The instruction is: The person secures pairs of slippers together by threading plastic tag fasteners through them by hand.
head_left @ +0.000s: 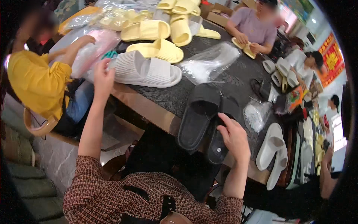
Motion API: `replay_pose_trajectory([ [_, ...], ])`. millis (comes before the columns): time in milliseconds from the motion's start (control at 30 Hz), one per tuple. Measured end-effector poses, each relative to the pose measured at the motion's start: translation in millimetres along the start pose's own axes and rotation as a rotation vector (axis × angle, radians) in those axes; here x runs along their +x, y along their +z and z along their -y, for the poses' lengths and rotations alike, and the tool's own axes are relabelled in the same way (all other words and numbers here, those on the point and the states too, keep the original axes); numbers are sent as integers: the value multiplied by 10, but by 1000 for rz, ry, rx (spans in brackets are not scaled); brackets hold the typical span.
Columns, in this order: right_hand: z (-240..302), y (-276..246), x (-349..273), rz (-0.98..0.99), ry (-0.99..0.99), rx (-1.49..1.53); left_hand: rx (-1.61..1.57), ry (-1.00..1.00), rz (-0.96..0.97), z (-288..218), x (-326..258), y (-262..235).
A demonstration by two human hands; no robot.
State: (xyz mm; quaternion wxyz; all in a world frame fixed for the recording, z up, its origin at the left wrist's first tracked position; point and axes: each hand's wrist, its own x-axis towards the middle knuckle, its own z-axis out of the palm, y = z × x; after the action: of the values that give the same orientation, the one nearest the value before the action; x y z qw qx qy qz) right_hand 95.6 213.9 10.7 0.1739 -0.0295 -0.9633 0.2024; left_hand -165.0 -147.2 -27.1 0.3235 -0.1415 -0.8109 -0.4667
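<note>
While two black slippers lie paired, two white slippers rest beyond.

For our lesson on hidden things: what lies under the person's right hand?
Under the right hand lies a black slipper, beside another black slipper on the dark table. The hand covers part of its strap.
</note>
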Motion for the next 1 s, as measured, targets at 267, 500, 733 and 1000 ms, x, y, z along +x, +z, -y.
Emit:
replay_pose_trajectory([
  [267,28,351,132,-115,-76,-181,-302,-366,106,580,-96,-107],
  [500,-219,494,136,-264,-86,-219,-580,-663,199,1029,-9,-97],
  [733,-266,-96,-155,-309,-104,-240,-707,-779,273,1056,40,-254],
  [1000,-1108,-1538,-717,-430,179,-561,-525,-834,314,832,152,-171],
])
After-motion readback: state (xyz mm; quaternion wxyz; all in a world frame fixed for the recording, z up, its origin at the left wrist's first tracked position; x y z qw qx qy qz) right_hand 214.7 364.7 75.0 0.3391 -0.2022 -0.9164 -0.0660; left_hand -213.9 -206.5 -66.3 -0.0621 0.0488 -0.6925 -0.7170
